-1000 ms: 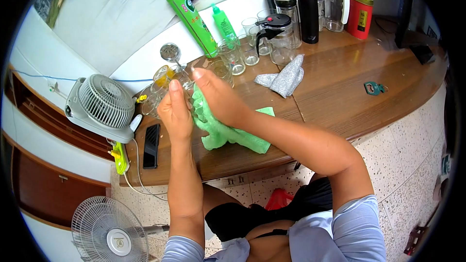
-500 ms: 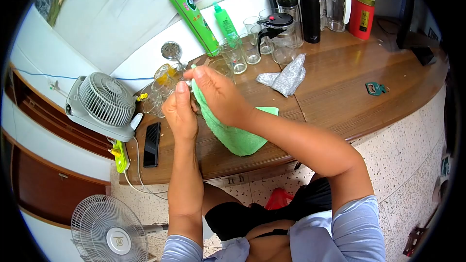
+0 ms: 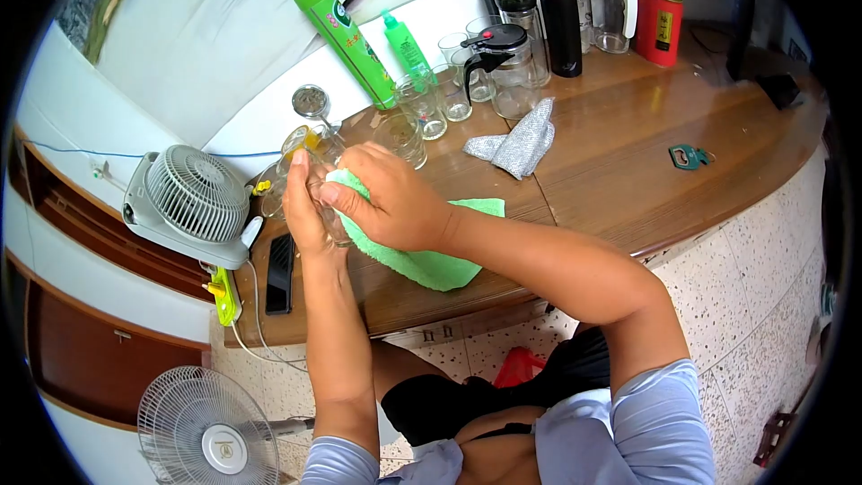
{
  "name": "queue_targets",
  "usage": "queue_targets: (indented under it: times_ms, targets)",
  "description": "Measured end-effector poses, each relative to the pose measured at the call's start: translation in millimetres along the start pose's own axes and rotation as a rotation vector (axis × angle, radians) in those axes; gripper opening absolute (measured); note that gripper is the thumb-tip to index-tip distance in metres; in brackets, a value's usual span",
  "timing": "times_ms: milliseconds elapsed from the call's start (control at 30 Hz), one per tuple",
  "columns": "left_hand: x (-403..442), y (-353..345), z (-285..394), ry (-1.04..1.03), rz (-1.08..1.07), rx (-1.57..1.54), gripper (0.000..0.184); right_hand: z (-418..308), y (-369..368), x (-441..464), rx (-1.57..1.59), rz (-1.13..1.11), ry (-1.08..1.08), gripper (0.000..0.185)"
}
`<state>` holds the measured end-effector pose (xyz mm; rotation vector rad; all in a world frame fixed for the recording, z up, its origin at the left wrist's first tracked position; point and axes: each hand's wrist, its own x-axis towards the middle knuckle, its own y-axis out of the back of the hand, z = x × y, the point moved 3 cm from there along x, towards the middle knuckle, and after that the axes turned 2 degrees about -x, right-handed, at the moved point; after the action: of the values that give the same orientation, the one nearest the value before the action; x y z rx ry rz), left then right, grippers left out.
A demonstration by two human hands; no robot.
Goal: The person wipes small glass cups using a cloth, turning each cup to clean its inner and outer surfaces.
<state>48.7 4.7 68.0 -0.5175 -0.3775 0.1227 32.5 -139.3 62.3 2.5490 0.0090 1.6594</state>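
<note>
My left hand (image 3: pixel 308 211) is wrapped round a clear drinking glass (image 3: pixel 338 230), held above the near left part of the table. In my right hand (image 3: pixel 395 198) is a light green cloth (image 3: pixel 440 268), its fingers closed on one end at the glass's mouth. The rest of the cloth hangs down toward the table's front edge. The two hands nearly meet and hide much of the glass. Just beyond them stand more clear glasses (image 3: pixel 401 139) and a metal strainer (image 3: pixel 311 101).
A grey cloth (image 3: pixel 525 139), a glass teapot (image 3: pixel 516 81), a black flask (image 3: pixel 561 27) and a red tin (image 3: pixel 660 22) are on the wooden table (image 3: pixel 611 189). To the left are a small fan (image 3: pixel 199 189) and a phone (image 3: pixel 279 274). A bottle opener (image 3: pixel 690 157) lies right.
My left hand has turned and shifted a little left and down, showing the glass more clearly. My right hand has moved left and lower with the green cloth, its thumb now bent over the cloth.
</note>
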Motion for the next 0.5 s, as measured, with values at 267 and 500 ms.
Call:
queue_targets:
  times_ms: [267,500]
  targets:
    - [4.6,15.3,-13.2,0.205,-0.016,0.045,0.037,-0.7,8.2,5.1,-0.205,-0.061,-0.149,0.044]
    - [-5.6,-7.3,-12.4,0.178,-0.339,0.165,0.054,-11.0,17.0,16.3,-0.437,0.210,-0.042,0.039]
